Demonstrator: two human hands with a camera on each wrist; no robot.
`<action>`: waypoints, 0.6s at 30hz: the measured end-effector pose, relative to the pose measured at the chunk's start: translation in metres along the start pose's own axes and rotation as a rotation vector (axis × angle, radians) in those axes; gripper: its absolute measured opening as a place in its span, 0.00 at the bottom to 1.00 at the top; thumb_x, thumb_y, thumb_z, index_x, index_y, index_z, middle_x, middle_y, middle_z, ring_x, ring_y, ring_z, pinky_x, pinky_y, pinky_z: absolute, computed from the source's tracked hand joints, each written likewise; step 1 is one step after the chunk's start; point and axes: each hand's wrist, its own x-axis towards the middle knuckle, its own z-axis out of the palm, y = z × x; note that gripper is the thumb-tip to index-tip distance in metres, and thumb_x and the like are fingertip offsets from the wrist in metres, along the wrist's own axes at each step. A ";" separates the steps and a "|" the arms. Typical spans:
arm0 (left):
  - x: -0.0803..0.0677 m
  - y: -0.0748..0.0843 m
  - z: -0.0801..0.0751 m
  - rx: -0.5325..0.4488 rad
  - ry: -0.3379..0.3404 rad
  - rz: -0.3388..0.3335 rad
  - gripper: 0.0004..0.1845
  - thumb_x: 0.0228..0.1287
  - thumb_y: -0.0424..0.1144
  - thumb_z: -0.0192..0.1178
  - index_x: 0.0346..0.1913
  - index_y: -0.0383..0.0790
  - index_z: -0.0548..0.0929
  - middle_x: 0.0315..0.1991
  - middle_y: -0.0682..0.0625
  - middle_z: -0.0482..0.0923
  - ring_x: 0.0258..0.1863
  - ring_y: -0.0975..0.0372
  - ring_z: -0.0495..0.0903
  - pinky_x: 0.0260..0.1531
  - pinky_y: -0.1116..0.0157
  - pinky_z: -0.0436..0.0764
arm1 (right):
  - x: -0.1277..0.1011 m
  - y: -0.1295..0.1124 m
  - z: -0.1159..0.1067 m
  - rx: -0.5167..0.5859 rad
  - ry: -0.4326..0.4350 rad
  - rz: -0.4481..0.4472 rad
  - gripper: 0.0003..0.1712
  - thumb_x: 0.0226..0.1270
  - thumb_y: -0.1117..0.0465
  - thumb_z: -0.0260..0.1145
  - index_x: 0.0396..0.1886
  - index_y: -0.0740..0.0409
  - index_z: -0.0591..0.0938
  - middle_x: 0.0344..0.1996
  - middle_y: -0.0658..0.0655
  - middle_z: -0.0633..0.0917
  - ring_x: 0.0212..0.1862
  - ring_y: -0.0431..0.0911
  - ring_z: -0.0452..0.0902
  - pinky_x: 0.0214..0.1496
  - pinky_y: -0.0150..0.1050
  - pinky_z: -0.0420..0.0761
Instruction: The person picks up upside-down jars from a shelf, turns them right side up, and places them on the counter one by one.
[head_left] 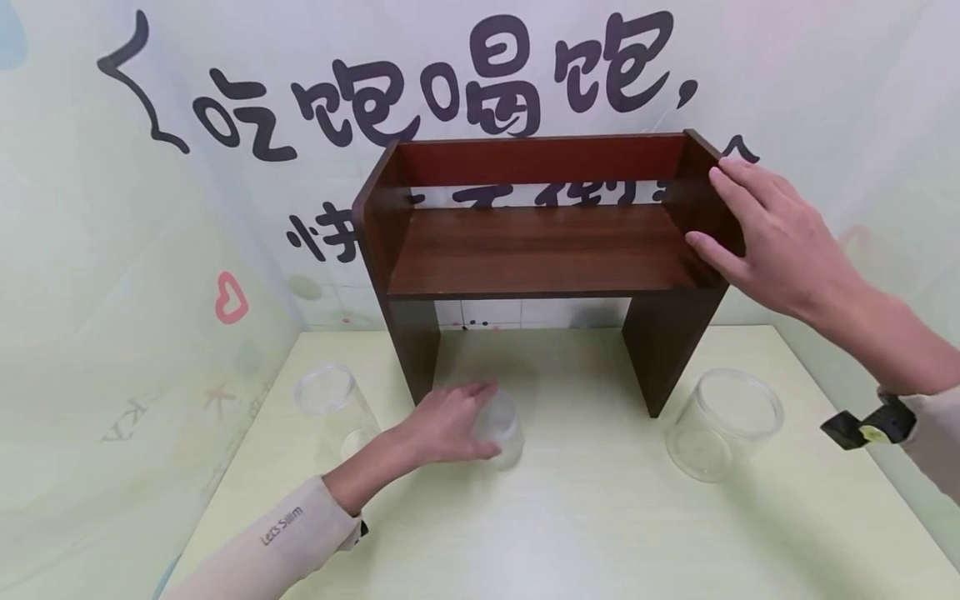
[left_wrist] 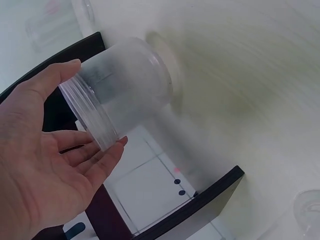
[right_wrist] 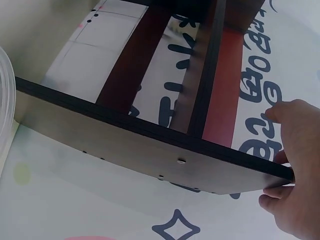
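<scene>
Head view: left hand (head_left: 442,425) curls its fingers around a frosted plastic jar (head_left: 501,427) near the table (head_left: 600,533) middle, just before the shelf's left leg. Jar looks light, stiff, slick; best gripped round its ribbed rim. Farther back, right hand (head_left: 780,242) grips the wooden shelf (head_left: 540,246) at its right side panel.

light: bright, even | shadows: soft | blur: wrist views | edges: warped
</scene>
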 end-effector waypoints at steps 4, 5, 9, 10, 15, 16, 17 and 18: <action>-0.001 -0.001 0.005 0.022 -0.003 0.007 0.48 0.54 0.58 0.78 0.74 0.35 0.76 0.67 0.42 0.81 0.60 0.46 0.84 0.45 0.50 0.89 | 0.000 0.000 0.000 0.004 -0.010 0.006 0.44 0.65 0.62 0.76 0.77 0.72 0.69 0.76 0.72 0.69 0.78 0.67 0.62 0.82 0.59 0.62; -0.002 -0.002 0.007 0.025 -0.004 0.009 0.48 0.53 0.58 0.78 0.73 0.35 0.76 0.67 0.42 0.81 0.59 0.46 0.85 0.45 0.49 0.89 | 0.000 0.000 0.001 0.006 -0.011 0.008 0.44 0.65 0.62 0.76 0.76 0.72 0.69 0.76 0.72 0.69 0.78 0.67 0.62 0.81 0.59 0.62; -0.003 -0.002 0.011 0.027 -0.005 0.013 0.48 0.53 0.59 0.78 0.73 0.36 0.77 0.65 0.43 0.82 0.59 0.47 0.85 0.45 0.48 0.88 | -0.001 0.000 0.001 0.003 -0.009 0.015 0.44 0.65 0.62 0.76 0.76 0.72 0.69 0.76 0.72 0.70 0.78 0.68 0.62 0.80 0.61 0.63; -0.003 -0.002 0.012 0.029 -0.005 0.014 0.48 0.53 0.59 0.78 0.73 0.36 0.77 0.65 0.43 0.82 0.59 0.47 0.85 0.45 0.48 0.88 | -0.001 0.000 0.001 0.003 -0.007 0.017 0.44 0.65 0.62 0.76 0.76 0.72 0.69 0.76 0.72 0.70 0.78 0.68 0.62 0.80 0.62 0.63; -0.003 -0.001 0.014 0.029 0.002 0.015 0.47 0.54 0.59 0.78 0.73 0.37 0.77 0.66 0.44 0.82 0.61 0.47 0.84 0.46 0.47 0.88 | -0.002 0.000 0.001 0.000 -0.007 0.020 0.44 0.65 0.62 0.76 0.77 0.72 0.69 0.76 0.72 0.70 0.79 0.67 0.62 0.80 0.62 0.64; -0.003 -0.001 0.014 0.027 0.001 0.014 0.47 0.54 0.59 0.77 0.73 0.37 0.77 0.66 0.44 0.81 0.61 0.47 0.84 0.46 0.47 0.88 | -0.002 0.000 0.001 0.000 -0.008 0.020 0.44 0.64 0.63 0.76 0.77 0.72 0.69 0.76 0.72 0.70 0.79 0.67 0.62 0.80 0.62 0.64; -0.004 -0.001 0.014 0.024 0.002 0.014 0.47 0.54 0.59 0.77 0.73 0.37 0.77 0.66 0.44 0.81 0.61 0.47 0.84 0.46 0.47 0.88 | -0.002 0.000 0.001 -0.002 -0.009 0.021 0.44 0.65 0.63 0.76 0.77 0.72 0.69 0.76 0.72 0.69 0.79 0.67 0.62 0.80 0.62 0.64; -0.004 0.000 0.014 0.020 0.002 0.012 0.48 0.54 0.60 0.78 0.74 0.38 0.77 0.67 0.44 0.81 0.62 0.47 0.83 0.46 0.46 0.88 | -0.002 0.000 0.001 -0.003 -0.008 0.020 0.44 0.65 0.63 0.76 0.77 0.72 0.69 0.76 0.72 0.70 0.79 0.67 0.62 0.80 0.62 0.64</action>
